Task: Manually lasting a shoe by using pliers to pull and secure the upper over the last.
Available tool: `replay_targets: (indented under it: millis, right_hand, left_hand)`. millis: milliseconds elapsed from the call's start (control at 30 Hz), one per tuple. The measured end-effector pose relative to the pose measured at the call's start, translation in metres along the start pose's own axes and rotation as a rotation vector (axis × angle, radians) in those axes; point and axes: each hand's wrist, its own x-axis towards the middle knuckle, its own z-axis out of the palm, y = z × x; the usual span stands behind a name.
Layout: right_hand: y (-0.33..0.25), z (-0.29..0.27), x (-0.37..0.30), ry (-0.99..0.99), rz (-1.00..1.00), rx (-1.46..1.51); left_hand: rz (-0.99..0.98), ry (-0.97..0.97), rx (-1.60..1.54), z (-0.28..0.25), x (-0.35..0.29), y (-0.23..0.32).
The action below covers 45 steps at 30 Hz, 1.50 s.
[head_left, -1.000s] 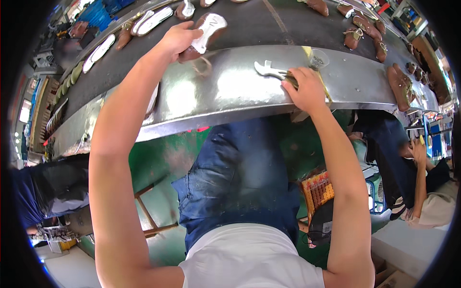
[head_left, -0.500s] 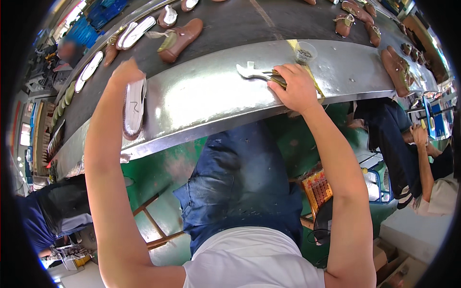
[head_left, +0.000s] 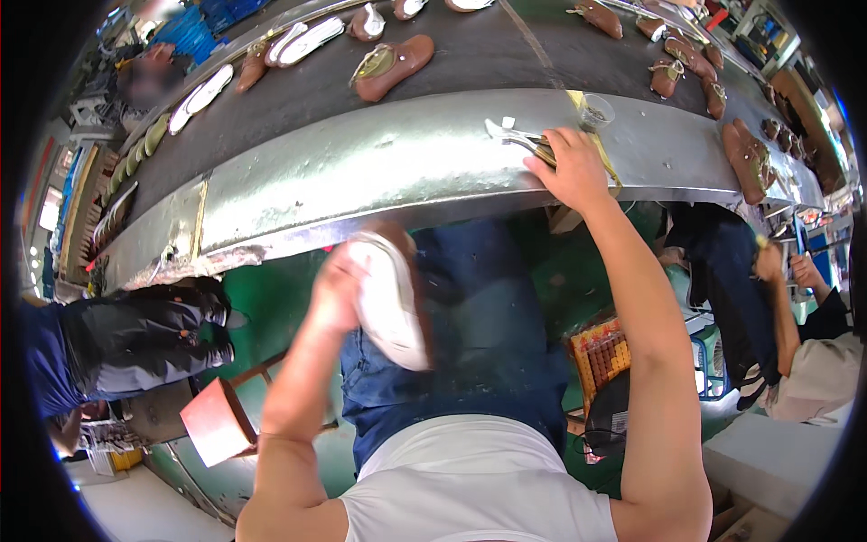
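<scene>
My left hand (head_left: 336, 289) grips a brown shoe (head_left: 388, 303) by its side, and the pale sole faces up. This shoe is held over my lap, just in front of the metal bench edge, slightly blurred by motion. On the bench (head_left: 334, 163) my right hand (head_left: 575, 172) is closed round the handles of metal lasting pincers (head_left: 517, 135). Their light head lies on the bench surface, pointing left. Beyond the right hand stands a small clear cup (head_left: 596, 110) with dark bits inside.
A dark conveyor belt (head_left: 488, 54) behind the bench carries brown shoes (head_left: 397, 68) and white-soled ones (head_left: 312, 41). More brown shoes (head_left: 748, 163) lie at the right. Co-workers stand left (head_left: 135, 334) and right (head_left: 736, 289). A reddish stool (head_left: 217, 423) stands at lower left.
My left hand has brought the shoe from the left of the bench edge down and rightward over my lap. My right hand stays on the pincers. The view has shifted slightly.
</scene>
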Motion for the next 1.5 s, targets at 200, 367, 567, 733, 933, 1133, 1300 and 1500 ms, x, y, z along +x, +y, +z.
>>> replay_targets:
  millis: [200,367,567,733,933,1133,1300,1500]
  right_hand:
    - [-0.043,-0.055,-0.038,-0.386,0.021,0.019]
    - [-0.117,-0.085,-0.127,-0.800,0.434,0.753]
    - [-0.169,-0.052,-0.197,-0.991,0.790,1.404]
    - [-0.174,-0.058,-0.171,-1.031,0.938,1.523]
    - [-0.157,-0.059,-0.138,-1.298,0.871,1.312]
    - [-0.163,-0.007,-0.182,-0.704,0.263,0.792]
    - [-0.160,-0.027,-0.186,-0.742,0.254,0.744]
    - [-0.141,-0.069,-0.180,-0.945,0.152,0.923]
  left_hand:
    - [-0.084,0.046,0.073,0.058,-0.032,-0.095]
    - [-0.148,-0.076,0.127,0.045,-0.028,-0.091]
    - [-0.196,-0.117,0.025,0.050,-0.027,-0.095]
    - [0.101,-0.058,0.642,0.044,-0.023,-0.101]
    - [-0.002,-0.007,0.619,0.044,-0.026,-0.098]
    - [0.062,0.132,0.302,0.032,-0.018,-0.120]
    - [-0.042,0.086,0.280,0.048,-0.026,-0.094]
    - [-0.153,0.199,0.138,0.060,-0.031,-0.082]
